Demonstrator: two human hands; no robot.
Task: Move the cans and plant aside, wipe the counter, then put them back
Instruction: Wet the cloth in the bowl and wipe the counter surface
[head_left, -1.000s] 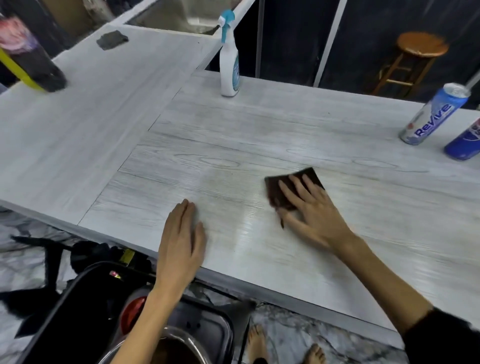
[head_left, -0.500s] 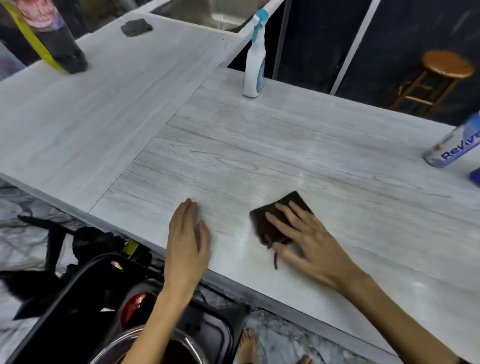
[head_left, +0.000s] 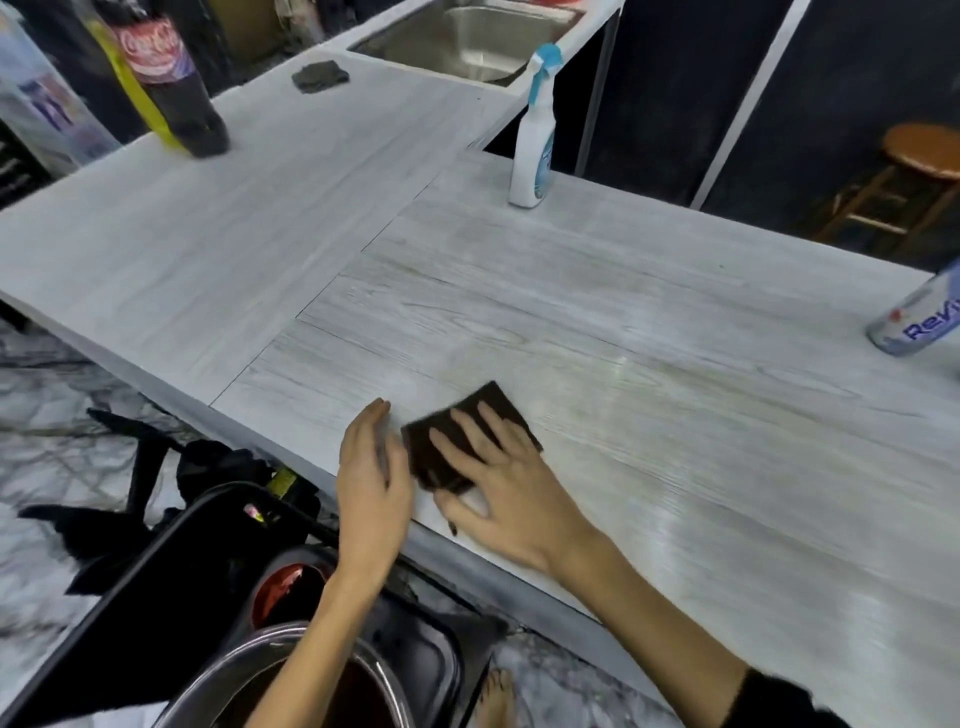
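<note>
I am mid-wipe: my right hand (head_left: 511, 493) presses flat, fingers spread, on the dark cloth (head_left: 457, 441) at the counter (head_left: 675, 415) edge, my left hand (head_left: 371, 480) open just beside it. The can (head_left: 922, 317) stands well off to the right. Next, I judge, sweep rightward.

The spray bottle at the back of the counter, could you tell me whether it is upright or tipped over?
Upright: the spray bottle stands on its base on the counter, trigger head on top.
</note>
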